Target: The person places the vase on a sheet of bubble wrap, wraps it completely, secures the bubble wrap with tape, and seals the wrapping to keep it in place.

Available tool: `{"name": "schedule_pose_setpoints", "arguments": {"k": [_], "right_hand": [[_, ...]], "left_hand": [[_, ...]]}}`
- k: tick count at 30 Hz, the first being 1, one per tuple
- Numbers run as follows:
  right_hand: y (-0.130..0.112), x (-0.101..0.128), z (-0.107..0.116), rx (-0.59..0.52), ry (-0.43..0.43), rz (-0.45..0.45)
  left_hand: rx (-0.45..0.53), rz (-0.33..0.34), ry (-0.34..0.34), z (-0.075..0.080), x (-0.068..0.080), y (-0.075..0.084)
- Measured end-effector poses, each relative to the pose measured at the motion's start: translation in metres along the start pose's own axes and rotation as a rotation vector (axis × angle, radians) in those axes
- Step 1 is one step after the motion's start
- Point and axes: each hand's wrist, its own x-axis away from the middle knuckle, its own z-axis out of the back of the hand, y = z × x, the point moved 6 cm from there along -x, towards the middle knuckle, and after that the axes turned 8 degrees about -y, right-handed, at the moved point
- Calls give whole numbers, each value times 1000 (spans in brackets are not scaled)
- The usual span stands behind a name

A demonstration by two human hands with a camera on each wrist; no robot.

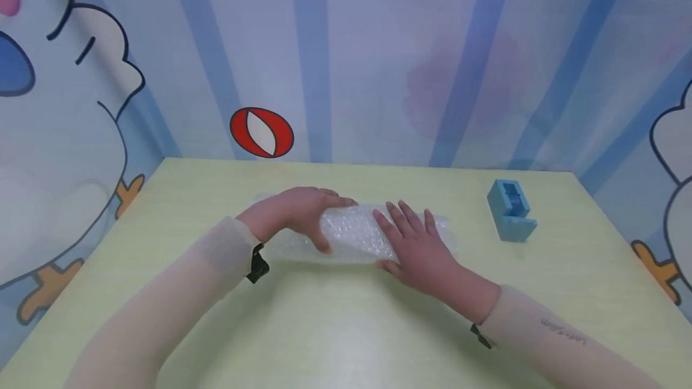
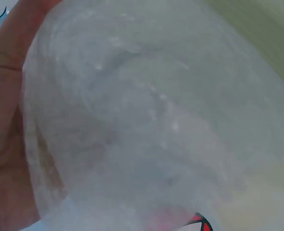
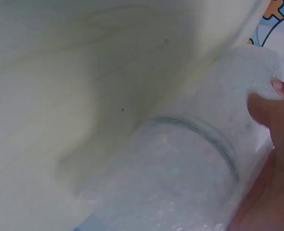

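Mid-frame on the desk [image 1: 346,329], left hand [image 1: 294,212] clasps the cloudy bubble-wrapped jar [image 1: 354,234]; right hand [image 1: 418,251] presses flat on it.

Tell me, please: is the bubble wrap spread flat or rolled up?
Rolled up. The bubble wrap forms a rounded bundle lying on the table under both hands; the right wrist view shows a glass rim inside.

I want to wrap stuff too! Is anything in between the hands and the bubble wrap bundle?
Nothing visible. The left hand curls over the bubble wrap bundle and the right hand lies flat on it, both touching it directly. The blue tape dispenser stands apart on the table, off to the right.
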Motion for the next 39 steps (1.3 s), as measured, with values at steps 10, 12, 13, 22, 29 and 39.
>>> {"name": "schedule_pose_setpoints", "arguments": {"k": [10,12,13,22,29,39], "right_hand": [[12,5,-3,-50,49,75],[19,6,-3,-31,47,79],[23,6,-2,-18,49,81],[31,9,15,19,81,146],[36,5,13,-38,77,131],[46,2,1,-77,43,141]], "left_hand": [[-3,72,90,-7,14,-1],[-8,73,112,-10,16,-2],[-10,72,120,-10,17,-3],[-94,63,159,-15,26,-4],[-176,16,247,-14,34,1],[-226,-30,324,-20,35,8]]}}
